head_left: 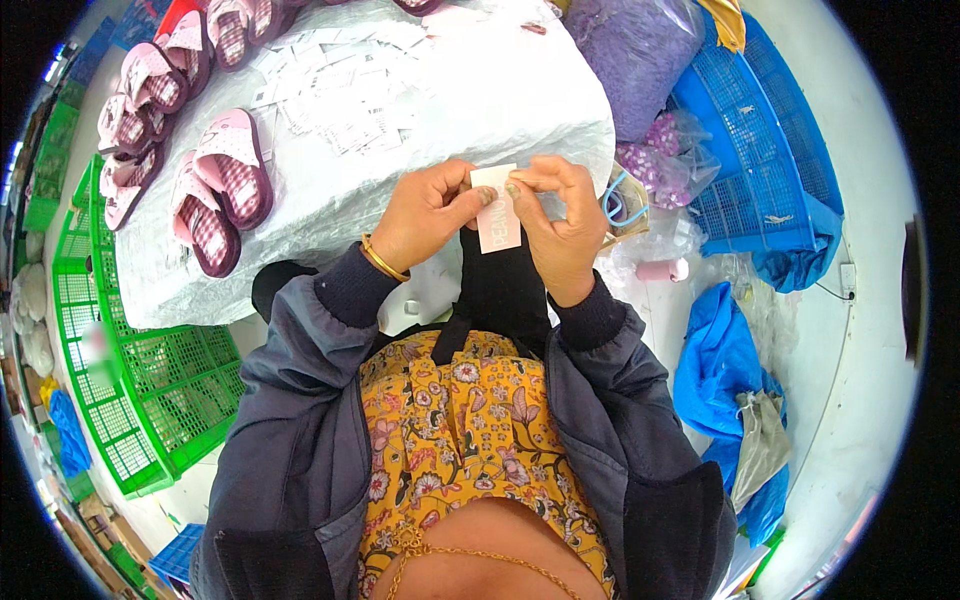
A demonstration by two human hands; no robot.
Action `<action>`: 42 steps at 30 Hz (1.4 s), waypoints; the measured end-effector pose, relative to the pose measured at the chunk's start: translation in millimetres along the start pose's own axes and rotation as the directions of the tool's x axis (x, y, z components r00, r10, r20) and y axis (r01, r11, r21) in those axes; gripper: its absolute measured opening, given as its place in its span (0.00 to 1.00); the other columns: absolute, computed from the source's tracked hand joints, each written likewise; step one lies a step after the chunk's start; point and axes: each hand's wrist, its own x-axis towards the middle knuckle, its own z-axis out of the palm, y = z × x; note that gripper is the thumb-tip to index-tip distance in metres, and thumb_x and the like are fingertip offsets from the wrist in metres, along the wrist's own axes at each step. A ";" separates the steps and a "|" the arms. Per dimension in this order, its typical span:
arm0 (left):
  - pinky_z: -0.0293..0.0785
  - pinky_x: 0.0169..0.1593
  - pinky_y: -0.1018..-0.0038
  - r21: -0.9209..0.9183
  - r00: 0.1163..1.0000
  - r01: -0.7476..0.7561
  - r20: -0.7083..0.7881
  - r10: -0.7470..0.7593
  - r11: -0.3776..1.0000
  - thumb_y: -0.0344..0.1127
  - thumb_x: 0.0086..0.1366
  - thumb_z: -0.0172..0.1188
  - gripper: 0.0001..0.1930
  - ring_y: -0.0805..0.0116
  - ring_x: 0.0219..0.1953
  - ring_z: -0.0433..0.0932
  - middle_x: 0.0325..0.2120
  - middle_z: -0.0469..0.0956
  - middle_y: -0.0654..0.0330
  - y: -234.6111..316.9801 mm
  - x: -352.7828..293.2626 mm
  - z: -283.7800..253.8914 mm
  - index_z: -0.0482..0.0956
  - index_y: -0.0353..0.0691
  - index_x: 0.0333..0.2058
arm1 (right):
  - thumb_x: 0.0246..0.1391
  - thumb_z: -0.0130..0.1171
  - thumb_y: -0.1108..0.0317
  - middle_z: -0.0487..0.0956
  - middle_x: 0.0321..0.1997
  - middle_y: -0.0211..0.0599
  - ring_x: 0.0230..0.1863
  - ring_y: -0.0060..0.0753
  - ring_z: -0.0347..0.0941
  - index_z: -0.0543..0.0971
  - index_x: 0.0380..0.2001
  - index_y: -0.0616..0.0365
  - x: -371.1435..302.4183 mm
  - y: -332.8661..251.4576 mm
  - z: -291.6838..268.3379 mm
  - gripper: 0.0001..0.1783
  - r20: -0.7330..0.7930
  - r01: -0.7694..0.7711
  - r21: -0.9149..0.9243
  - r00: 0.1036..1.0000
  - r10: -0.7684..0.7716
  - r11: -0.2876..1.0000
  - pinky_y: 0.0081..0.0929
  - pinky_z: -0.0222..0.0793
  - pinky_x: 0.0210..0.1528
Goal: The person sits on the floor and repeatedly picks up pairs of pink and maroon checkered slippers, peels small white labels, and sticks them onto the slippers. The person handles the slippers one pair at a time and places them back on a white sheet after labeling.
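A small pale cardboard tag (495, 222) with faint print hangs upright between my two hands, just off the near edge of the white-covered table. My left hand (432, 208) pinches its left side near the top, thumb on the face toward me. At the upper right corner, my right hand (558, 215) grips it between thumb and fingertips. To the left on the table lies a pair of pink slippers (238, 165) with checked insoles and dark red soles. Several loose white printed labels (345, 110) are spread behind my left hand.
More pink slippers (160, 75) line the table's far left side. Green plastic crates (150, 390) stand at the left, a blue crate (760, 120) at the right. Bagged purple fluffy material (635, 60) sits by the table's right end. Blue sheeting (715, 350) lies on the floor at right.
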 end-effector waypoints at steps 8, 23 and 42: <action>0.71 0.32 0.82 0.090 0.999 0.022 0.024 -0.024 0.996 0.33 0.67 0.60 0.07 0.82 0.28 0.74 0.24 0.76 0.68 6.5 -6.9 -0.5 0.78 0.34 0.34 | 0.43 0.70 0.79 0.84 0.31 0.33 0.34 0.36 0.78 0.79 0.38 0.57 0.4 -2.2 3.6 0.17 -0.008 0.107 -0.096 0.994 -0.109 0.990 0.31 0.71 0.41; 0.69 0.30 0.81 0.063 1.000 0.022 0.000 -0.022 0.998 0.36 0.67 0.60 0.10 0.82 0.25 0.73 0.22 0.77 0.66 -0.3 -6.4 6.4 0.79 0.34 0.37 | 0.45 0.70 0.79 0.83 0.37 0.35 0.36 0.35 0.79 0.80 0.36 0.59 -9.5 4.5 5.4 0.14 -0.049 0.050 -0.023 0.997 -0.051 0.998 0.28 0.73 0.39; 0.76 0.36 0.80 0.123 0.994 0.095 0.047 -0.101 0.988 0.33 0.68 0.58 0.09 0.80 0.30 0.78 0.28 0.79 0.65 -0.4 -2.8 6.9 0.79 0.32 0.39 | 0.45 0.69 0.80 0.83 0.36 0.34 0.35 0.33 0.78 0.79 0.36 0.59 -13.7 13.1 3.8 0.14 -0.046 0.018 0.022 0.999 -0.017 1.000 0.27 0.73 0.38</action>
